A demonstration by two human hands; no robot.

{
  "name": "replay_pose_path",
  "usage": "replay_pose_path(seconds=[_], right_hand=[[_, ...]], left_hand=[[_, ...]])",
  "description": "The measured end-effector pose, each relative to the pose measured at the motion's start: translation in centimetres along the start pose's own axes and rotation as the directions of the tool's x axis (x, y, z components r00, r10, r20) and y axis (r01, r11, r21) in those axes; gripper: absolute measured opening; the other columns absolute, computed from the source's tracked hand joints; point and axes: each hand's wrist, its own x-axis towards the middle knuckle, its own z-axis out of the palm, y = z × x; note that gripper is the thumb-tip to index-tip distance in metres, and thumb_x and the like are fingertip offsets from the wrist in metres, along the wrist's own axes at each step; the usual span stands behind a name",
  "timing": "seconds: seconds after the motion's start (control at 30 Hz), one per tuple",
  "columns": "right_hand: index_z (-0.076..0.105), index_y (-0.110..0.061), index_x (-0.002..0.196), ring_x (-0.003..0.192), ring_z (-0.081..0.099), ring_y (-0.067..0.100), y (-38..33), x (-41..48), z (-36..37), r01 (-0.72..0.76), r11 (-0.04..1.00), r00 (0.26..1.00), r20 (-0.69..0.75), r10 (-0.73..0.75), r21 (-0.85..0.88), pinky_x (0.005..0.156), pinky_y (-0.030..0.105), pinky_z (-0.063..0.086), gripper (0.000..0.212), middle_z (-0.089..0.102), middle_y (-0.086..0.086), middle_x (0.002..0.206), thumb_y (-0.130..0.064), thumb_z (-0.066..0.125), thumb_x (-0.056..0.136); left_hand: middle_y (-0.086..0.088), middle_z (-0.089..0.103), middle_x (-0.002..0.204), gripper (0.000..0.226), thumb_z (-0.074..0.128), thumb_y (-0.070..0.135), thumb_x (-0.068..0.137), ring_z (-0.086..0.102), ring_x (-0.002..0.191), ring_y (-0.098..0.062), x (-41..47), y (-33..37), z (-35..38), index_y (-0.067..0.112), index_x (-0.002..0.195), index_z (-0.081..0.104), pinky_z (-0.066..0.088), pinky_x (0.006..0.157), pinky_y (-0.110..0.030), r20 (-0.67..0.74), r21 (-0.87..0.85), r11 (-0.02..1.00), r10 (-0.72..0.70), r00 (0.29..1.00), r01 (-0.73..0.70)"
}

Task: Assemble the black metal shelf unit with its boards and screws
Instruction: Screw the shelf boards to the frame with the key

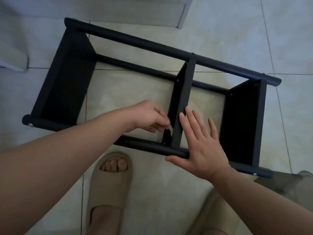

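The black metal shelf unit lies on its side on the tiled floor, with three black boards fixed between its round tubes. My left hand pinches a small pale tool held against the near end of the middle board, close to the front tube. My right hand lies flat with straight fingers, pressing on that board's edge and on the front tube. Silver screw heads show at the tube ends.
My foot in a beige slipper stands just in front of the frame. A pale cushioned piece of furniture sits beyond the far tube. Grey fabric lies at the right. Light floor tiles surround the unit.
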Motion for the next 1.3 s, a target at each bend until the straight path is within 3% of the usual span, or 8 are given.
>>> replay_pose_path(seconds=[0.2, 0.47, 0.73, 0.93, 1.1, 1.3], right_hand=[[0.01, -0.018, 0.163, 0.157, 0.003, 0.026, -0.1, 0.1, 0.0, -0.017, 0.999, 1.0, -0.025, 0.016, -0.049, 0.122, 0.065, 0.005, 0.112, 0.001, 0.001, 0.171, -0.088, 0.037, 0.079], [0.012, -0.018, 0.162, 0.156, 0.012, 0.028, -0.2, 0.2, -0.1, -0.023, 0.998, 0.999, -0.029, 0.022, -0.053, 0.119, 0.069, 0.014, 0.111, 0.005, 0.002, 0.171, -0.087, 0.038, 0.079], [0.013, -0.018, 0.163, 0.156, 0.015, 0.027, -0.3, 0.2, -0.1, -0.027, 0.998, 0.999, -0.025, 0.026, -0.052, 0.119, 0.068, 0.016, 0.111, 0.006, 0.002, 0.171, -0.087, 0.037, 0.079], [0.012, -0.018, 0.163, 0.156, 0.015, 0.027, -0.3, 0.2, -0.1, -0.021, 0.998, 1.0, -0.018, 0.02, -0.059, 0.119, 0.067, 0.016, 0.111, 0.005, 0.003, 0.171, -0.086, 0.038, 0.08], [0.014, -0.017, 0.163, 0.156, 0.015, 0.026, -0.4, 0.3, -0.2, -0.024, 0.997, 1.0, -0.011, 0.023, -0.067, 0.12, 0.066, 0.016, 0.11, 0.006, 0.003, 0.171, -0.086, 0.037, 0.08], [0.012, -0.017, 0.162, 0.156, 0.016, 0.027, -0.3, 0.2, -0.1, -0.017, 0.997, 1.0, -0.02, 0.016, -0.072, 0.119, 0.066, 0.018, 0.109, 0.006, 0.004, 0.171, -0.085, 0.037, 0.08]], left_hand=[[0.002, 0.078, 0.087, 0.005, 0.071, 0.023, 0.092, 0.072, 0.074, -0.004, 0.8, -0.4, 0.6, 0.02, 0.095, 0.074, 0.052, 0.074, -0.025, 0.054, -0.055, 0.997, -0.042, 0.998, 0.045], [0.004, 0.077, 0.086, 0.011, 0.067, 0.026, 0.095, 0.069, 0.068, -0.003, 0.9, -0.2, 0.9, 0.019, 0.101, 0.072, 0.052, 0.077, -0.026, 0.133, -0.154, 0.978, -0.123, 0.983, 0.143], [0.009, 0.074, 0.073, 0.009, 0.067, 0.025, 0.095, 0.064, 0.068, -0.005, 0.5, 0.0, 1.9, 0.023, 0.087, 0.07, 0.048, 0.075, -0.028, -0.055, -0.09, 0.996, -0.001, 0.999, -0.004], [0.008, 0.076, 0.075, 0.009, 0.069, 0.028, 0.095, 0.065, 0.065, 0.001, -0.2, 0.0, 1.6, 0.025, 0.086, 0.069, 0.048, 0.069, -0.023, -0.055, 0.0, 1.0, 0.028, 0.998, -0.028], [0.009, 0.074, 0.073, 0.011, 0.067, 0.028, 0.096, 0.064, 0.068, -0.003, -0.2, 0.2, 2.0, 0.022, 0.086, 0.069, 0.048, 0.073, -0.026, -0.129, -0.092, 0.993, 0.06, 0.99, -0.072], [0.007, 0.076, 0.079, 0.009, 0.067, 0.029, 0.095, 0.065, 0.077, -0.008, -0.4, -0.2, 1.9, 0.023, 0.089, 0.07, 0.048, 0.077, -0.029, -0.054, -0.082, 0.997, 0.006, 0.998, -0.01]])
